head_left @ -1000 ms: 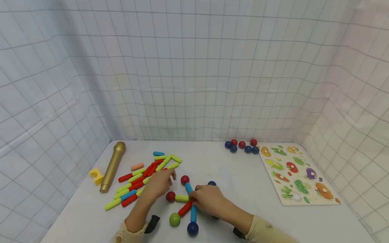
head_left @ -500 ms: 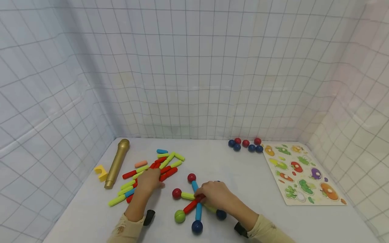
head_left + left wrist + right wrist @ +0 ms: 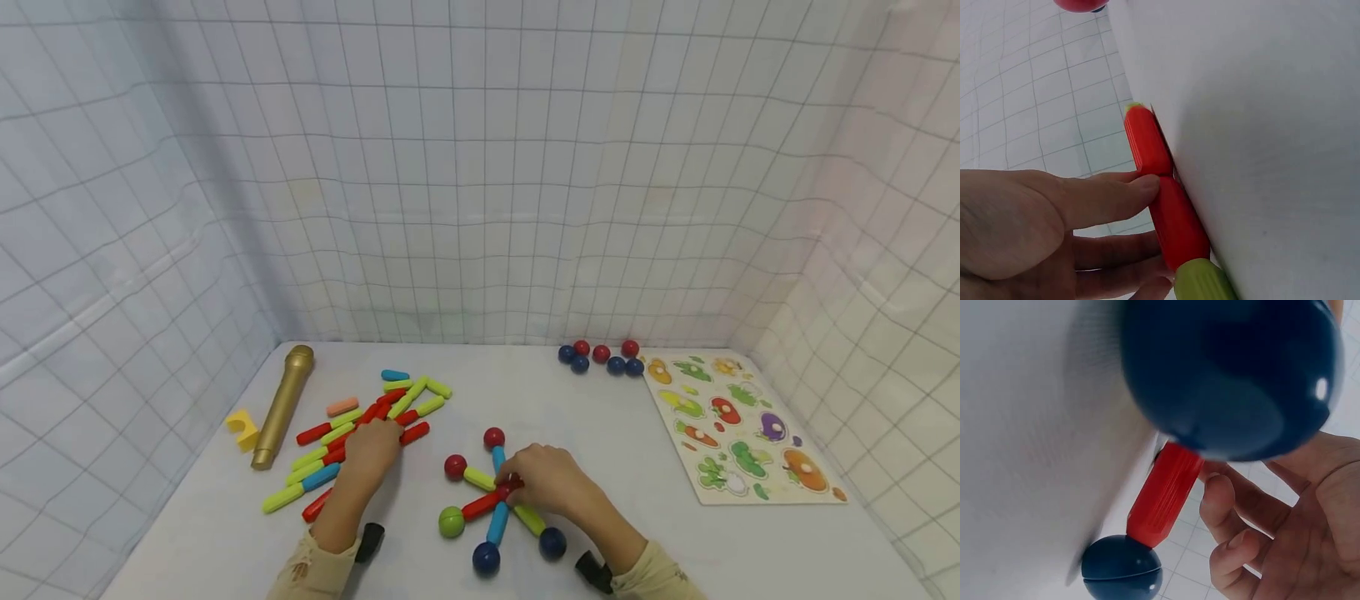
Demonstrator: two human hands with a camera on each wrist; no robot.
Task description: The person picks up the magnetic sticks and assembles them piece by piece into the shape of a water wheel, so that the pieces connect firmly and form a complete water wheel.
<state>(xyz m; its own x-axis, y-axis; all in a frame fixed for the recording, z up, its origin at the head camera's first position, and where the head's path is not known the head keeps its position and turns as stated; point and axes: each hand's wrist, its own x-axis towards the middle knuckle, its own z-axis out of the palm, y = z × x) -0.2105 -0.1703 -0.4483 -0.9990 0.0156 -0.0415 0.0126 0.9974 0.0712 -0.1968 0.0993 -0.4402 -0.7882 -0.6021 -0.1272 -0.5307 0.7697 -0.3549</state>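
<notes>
My left hand (image 3: 372, 450) reaches down into a pile of loose red, lime and blue toy sticks. In the left wrist view its thumb and fingers pinch a red toy stick (image 3: 1179, 225), which lines up with another red one and a lime one. My right hand (image 3: 551, 479) grips the red centre ball (image 3: 511, 485) of a star made of sticks and balls. Spokes reach out to red balls (image 3: 454, 467), a green ball (image 3: 451, 522) and dark blue balls (image 3: 486, 558). In the right wrist view a blue ball (image 3: 1229, 375) covers part of the fingers.
A gold toy microphone (image 3: 283, 408) and a yellow arched block (image 3: 243, 430) lie at the left. Several red and blue balls (image 3: 602, 354) sit at the back, beside a vegetable puzzle board (image 3: 678, 475) on the right. Gridded white cloth walls (image 3: 480, 208) enclose the table.
My left hand has moved left onto the sticks and now pinches a red toy stick. The star has turned clockwise and shifted slightly right under my right hand.
</notes>
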